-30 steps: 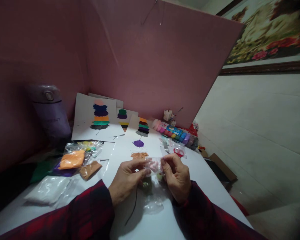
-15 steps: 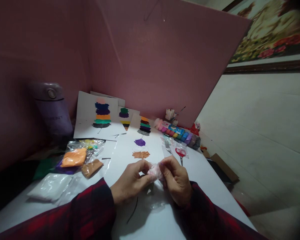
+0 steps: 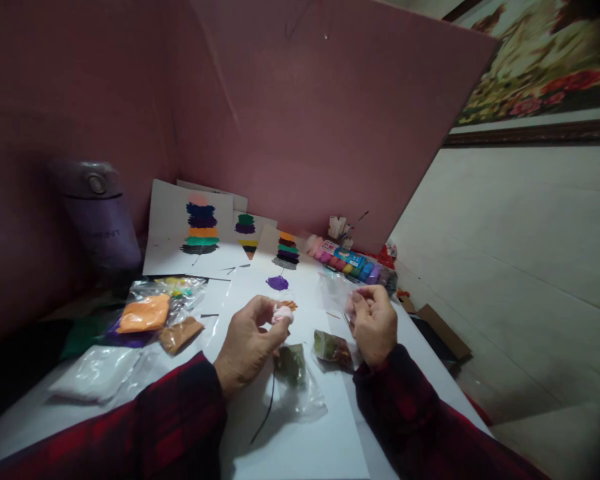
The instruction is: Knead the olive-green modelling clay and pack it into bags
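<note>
My left hand (image 3: 247, 340) pinches a small lump of pink clay (image 3: 283, 313) between thumb and fingers, just above a white sheet (image 3: 300, 440). My right hand (image 3: 374, 323) is off to the right, holding a thin clear plastic bag (image 3: 336, 291) with pink at the fingertips. Between the hands lie two clear bags of green clay (image 3: 293, 363) (image 3: 333, 347). On the sheet ahead are a purple clay patch (image 3: 277, 283) and an orange-brown patch, partly hidden by the pink lump.
Bags of orange clay (image 3: 145, 313), brown clay (image 3: 180, 333) and white clay (image 3: 97, 373) lie at the left. A purple flask (image 3: 103, 213) stands by the pink partition. Striped clay pictures (image 3: 200, 230) lean at the back. A row of coloured clay tubs (image 3: 353, 265) sits at the right.
My hands have drawn apart: the left keeps the pink lump, the right carries the clear bag away to the right. The green clay bags now show between them.
</note>
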